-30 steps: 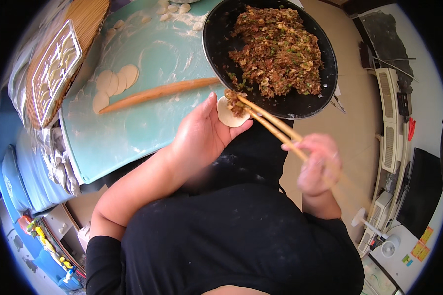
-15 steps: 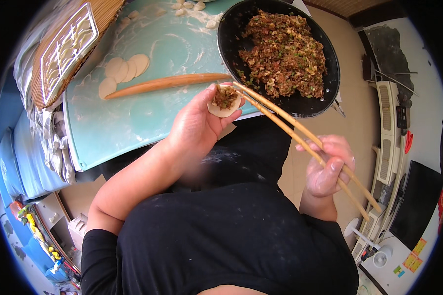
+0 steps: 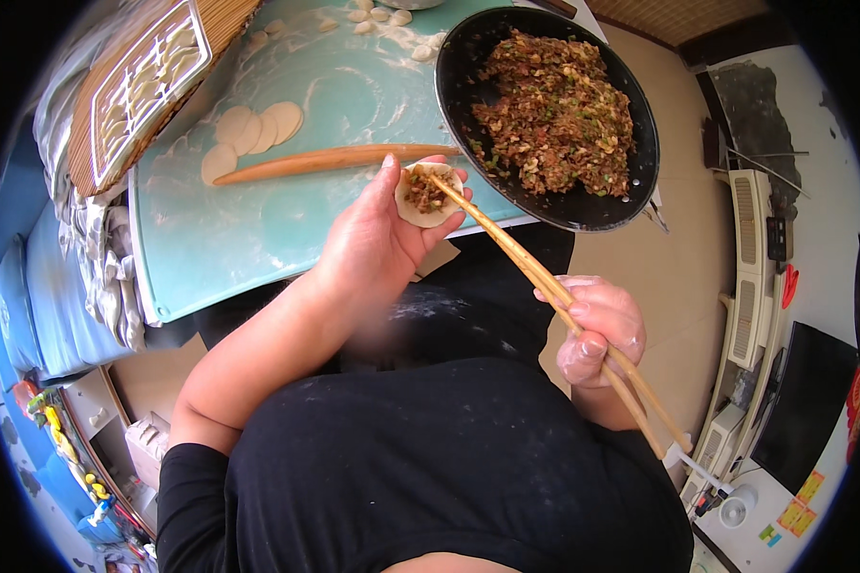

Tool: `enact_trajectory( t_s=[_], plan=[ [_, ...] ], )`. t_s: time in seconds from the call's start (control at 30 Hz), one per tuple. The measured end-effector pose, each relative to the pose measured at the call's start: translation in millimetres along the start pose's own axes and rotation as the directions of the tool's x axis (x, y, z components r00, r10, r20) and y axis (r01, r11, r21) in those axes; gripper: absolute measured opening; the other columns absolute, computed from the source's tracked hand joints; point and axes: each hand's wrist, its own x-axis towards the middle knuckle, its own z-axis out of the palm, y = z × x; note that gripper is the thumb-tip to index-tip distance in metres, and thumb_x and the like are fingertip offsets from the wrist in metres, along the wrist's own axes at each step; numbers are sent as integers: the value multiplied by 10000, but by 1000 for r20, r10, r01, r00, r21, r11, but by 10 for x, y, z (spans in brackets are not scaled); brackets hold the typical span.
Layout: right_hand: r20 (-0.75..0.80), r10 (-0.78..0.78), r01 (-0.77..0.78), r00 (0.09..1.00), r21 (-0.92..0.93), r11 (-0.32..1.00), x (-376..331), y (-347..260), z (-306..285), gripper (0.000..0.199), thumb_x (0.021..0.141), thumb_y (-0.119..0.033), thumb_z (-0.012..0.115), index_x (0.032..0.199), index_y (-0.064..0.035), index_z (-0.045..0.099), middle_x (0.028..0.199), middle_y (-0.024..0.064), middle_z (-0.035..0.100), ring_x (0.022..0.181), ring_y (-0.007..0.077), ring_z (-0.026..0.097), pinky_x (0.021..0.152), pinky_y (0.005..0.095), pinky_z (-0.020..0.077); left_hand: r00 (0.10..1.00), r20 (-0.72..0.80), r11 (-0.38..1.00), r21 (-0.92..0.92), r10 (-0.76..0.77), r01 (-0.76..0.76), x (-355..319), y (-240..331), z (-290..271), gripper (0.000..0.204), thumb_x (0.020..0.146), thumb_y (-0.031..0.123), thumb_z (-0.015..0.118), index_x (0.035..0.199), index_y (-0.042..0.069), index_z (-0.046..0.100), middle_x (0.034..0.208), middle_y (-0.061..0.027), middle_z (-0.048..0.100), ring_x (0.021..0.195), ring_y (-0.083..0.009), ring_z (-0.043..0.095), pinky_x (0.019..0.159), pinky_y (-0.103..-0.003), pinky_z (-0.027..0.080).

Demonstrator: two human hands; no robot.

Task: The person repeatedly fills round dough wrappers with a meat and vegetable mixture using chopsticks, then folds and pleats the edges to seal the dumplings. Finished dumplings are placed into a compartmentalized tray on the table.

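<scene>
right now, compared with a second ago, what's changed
The crumbly brown filling moved inward from the edge of the round white dough wrapper to its middle. The long wooden chopsticks lifted off, then returned onto the filling. Nothing was released: left hand holds the wrapper, right hand the chopsticks. The tapered wooden rolling pin stayed.

No lettering is legible. Yellow stickers (image 3: 811,488) near the black television (image 3: 805,406) bear marks too small to read.

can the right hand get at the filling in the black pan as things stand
Likely yes: the right hand holds chopsticks, the black pan is uncovered beyond it, and nothing visible blocks the filling.
</scene>
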Motion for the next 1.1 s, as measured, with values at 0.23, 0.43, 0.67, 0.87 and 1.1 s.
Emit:
enact_trajectory(
  t_s=[0.23, 0.43, 0.67, 0.87, 1.1],
  plan=[
    [-202, 208, -180, 957, 150, 972, 36, 8, -103, 315, 940, -254, 387, 874, 25, 516, 769, 175, 543, 611, 248, 573, 525, 346, 541, 997, -72, 996, 92, -6, 13, -85, 54, -25, 369, 940, 250, 403, 1184, -23, 444, 1189, -206, 503, 1099, -278, 515, 884, -340, 494],
    [-219, 502, -283, 837, 612, 738, 156, 120, -221, 315, 952, -298, 329, 927, -23, 481, 722, 138, 493, 542, 220, 534, 431, 314, 496, 999, 25, 1000, 7, -30, 29, -156, 86, -14, 455, 947, 325, 364, 1234, -27, 396, 1222, -213, 476, 1110, -288, 506, 922, -359, 459],
    [-164, 463, -283, 871, 602, 746, 212, 149, -86, 338, 952, -321, 340, 913, -19, 488, 694, 140, 482, 523, 198, 513, 425, 302, 489, 993, 108, 999, -12, -49, 50, -225, 82, 22, 527, 953, 384, 298, 1282, -25, 335, 1257, -219, 438, 1145, -300, 468, 997, -389, 371],
    [-103, 377, -278, 920, 507, 816, 237, 208, -47, 323, 951, -288, 354, 909, 3, 487, 692, 144, 475, 551, 200, 530, 431, 301, 494, 998, 48, 992, 114, -51, 45, -248, 100, 72, 498, 957, 374, 285, 1250, -20, 368, 1242, -210, 451, 1121, -284, 483, 979, -383, 384],
    [-144, 642, -376, 753, 707, 599, 171, 293, -91, 314, 954, -289, 338, 904, -30, 507, 685, 114, 538, 539, 220, 556, 494, 325, 504, 995, -19, 985, 142, -96, 98, -165, 114, 84, 489, 958, 380, 279, 1222, -18, 388, 1224, -208, 466, 1114, -274, 488, 955, -362, 405]
  ],
)
